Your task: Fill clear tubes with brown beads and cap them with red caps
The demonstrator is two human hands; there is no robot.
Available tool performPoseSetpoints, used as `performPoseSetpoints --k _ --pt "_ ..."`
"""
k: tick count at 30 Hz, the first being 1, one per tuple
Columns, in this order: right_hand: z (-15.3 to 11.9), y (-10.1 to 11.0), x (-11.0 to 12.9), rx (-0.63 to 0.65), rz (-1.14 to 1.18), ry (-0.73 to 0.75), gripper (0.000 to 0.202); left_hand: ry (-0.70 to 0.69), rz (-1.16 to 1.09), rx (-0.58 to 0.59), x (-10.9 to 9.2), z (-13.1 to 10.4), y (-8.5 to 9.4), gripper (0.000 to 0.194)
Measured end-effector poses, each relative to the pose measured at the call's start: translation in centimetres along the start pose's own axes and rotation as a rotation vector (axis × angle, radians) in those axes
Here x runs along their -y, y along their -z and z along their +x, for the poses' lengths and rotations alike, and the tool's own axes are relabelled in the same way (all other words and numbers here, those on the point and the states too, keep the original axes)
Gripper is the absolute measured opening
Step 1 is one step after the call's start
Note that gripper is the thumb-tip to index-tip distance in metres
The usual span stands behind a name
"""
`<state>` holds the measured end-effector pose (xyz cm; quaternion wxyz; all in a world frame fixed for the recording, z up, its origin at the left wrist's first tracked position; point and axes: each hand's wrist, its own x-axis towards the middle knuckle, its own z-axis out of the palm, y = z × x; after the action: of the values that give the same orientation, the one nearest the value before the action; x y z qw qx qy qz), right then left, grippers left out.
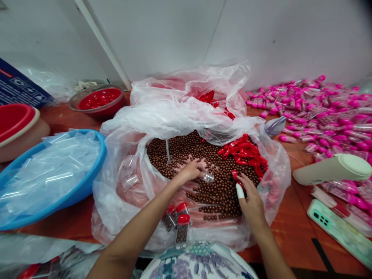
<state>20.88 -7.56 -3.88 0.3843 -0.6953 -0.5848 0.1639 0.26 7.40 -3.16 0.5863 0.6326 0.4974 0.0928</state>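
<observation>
My left hand [192, 171] grips a small clear plastic bottle [208, 178] on its side, low over the brown beads [221, 193] in an open plastic bag [113, 209]. My right hand [250, 197] has a white cover on one finger. Its fingertips close on a red cap [234, 174] just above the beads. A heap of red caps [242, 152] lies on the beads beyond that hand. Near my body, several filled bottles with red caps [183, 224] rest on the front of the bag. Clear bottles [130, 180] lie in the bag's left fold.
A blue basin [100, 155] of clear tubes stands left, with a bowl of red pieces [76, 102] behind it. To the right are a pile of pink-capped tubes [328, 112], a pale green cylindrical container [319, 170] and a phone [340, 228]. A wall [174, 35] closes off the back.
</observation>
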Motion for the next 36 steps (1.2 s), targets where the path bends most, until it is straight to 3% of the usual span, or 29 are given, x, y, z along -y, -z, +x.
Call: performPoseSetpoints --k 7,13,18,30,36 --pt "-0.3 0.2 0.1 -0.051 0.102 -0.125 0.042 -0.026 -0.039 0.066 -0.8 0.6 -2.6 0.020" --pt "-0.3 0.8 0.4 -0.058 0.276 -0.266 0.043 0.047 -0.195 0.146 -1.0 0.3 -4.2 0.018" --pt "-0.3 0.9 0.3 -0.069 0.346 -0.358 0.044 0.065 -0.317 0.130 -1.0 -0.3 -5.3 0.018" --pt "-0.5 0.7 0.3 -0.106 0.426 -0.382 0.048 0.028 -0.422 0.071 -0.9 -0.1 -6.9 0.016" --pt "-0.6 1.3 0.3 -0.107 0.486 -0.456 0.044 0.006 -0.516 0.124 -1.5 -0.8 -6.8 0.028"
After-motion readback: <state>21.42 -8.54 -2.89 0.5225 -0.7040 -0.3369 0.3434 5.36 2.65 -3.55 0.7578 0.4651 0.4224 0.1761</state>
